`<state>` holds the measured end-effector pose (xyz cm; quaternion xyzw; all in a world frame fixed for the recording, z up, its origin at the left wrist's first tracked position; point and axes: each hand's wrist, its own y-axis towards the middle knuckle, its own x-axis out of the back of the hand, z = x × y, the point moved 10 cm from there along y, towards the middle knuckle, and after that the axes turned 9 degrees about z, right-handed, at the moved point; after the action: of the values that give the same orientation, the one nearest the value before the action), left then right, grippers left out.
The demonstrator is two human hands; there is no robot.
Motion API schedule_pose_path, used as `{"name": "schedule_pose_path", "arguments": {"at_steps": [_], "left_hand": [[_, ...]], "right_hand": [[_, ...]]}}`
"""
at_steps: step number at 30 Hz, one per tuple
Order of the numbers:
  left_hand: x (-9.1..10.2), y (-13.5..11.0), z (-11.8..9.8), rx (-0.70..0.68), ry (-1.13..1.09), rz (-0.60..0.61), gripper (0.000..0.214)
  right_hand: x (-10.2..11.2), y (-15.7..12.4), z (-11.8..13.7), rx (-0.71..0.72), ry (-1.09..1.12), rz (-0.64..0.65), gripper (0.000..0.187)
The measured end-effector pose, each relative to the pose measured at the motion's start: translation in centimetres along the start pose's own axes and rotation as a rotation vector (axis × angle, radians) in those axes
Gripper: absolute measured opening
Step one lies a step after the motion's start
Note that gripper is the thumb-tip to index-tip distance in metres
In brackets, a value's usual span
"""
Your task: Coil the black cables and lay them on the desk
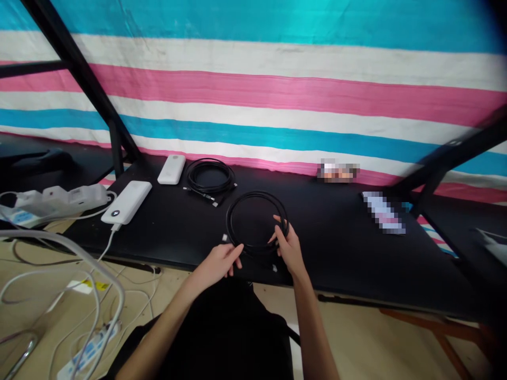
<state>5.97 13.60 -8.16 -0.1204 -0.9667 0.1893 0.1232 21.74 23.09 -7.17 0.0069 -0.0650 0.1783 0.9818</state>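
A coiled black cable (256,193) makes a round loop near the front edge of the black table (340,253). My left hand (222,262) pinches the loop at its lower left, fingers closed on it. At the right side of the loop, my right hand (288,244) has its thumb and fingers around the cable strands. One light-coloured plug (225,238) sticks out beside my left hand, and another plug (274,268) hangs low between the hands. Behind, a second black cable coil (209,160) lies on the table with its plugs showing.
Two white power banks, one at the back (171,169) and one nearer (127,202) with a white cable plugged in, lie left. A white power strip (59,200) with chargers is further left. Loose white cables (114,285) hang there. A blurred-out flat item (384,212) lies right.
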Motion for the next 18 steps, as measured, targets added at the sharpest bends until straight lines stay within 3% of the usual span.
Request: {"name": "schedule_pose_path", "arguments": {"at_steps": [1,4,6,8,11,14,18], "left_hand": [[0.7,-1.1,-0.7,0.008,0.136,-0.03,0.046],[4.0,-5.4,-5.3,-0.115,0.523,-0.382,0.039],[3.7,-7.1,-8.2,-0.316,0.617,-0.427,0.03],[2.3,-7.2,-9.4,-0.479,0.719,-0.364,0.021],[0.5,-5.0,-8.1,-0.548,0.961,-0.288,0.036],[-0.6,-2.8,-6.0,-0.58,1.115,-0.243,0.036],[-1.3,-1.6,-5.1,-0.648,1.141,-0.208,0.033]], "right_hand": [[0.0,0.0,0.0,-0.007,-0.01,-0.001,0.044],[0.1,0.0,0.0,-0.024,-0.028,-0.009,0.046],[0.1,0.0,0.0,-0.026,-0.04,-0.02,0.048],[0.2,0.0,0.0,-0.025,-0.042,-0.041,0.051],[0.8,-0.2,-0.3,-0.021,-0.017,-0.117,0.056],[1.8,-0.6,-0.6,-0.025,-0.041,-0.217,0.057],[3.6,-1.4,0.2,-0.033,-0.315,-0.389,0.046]]}}
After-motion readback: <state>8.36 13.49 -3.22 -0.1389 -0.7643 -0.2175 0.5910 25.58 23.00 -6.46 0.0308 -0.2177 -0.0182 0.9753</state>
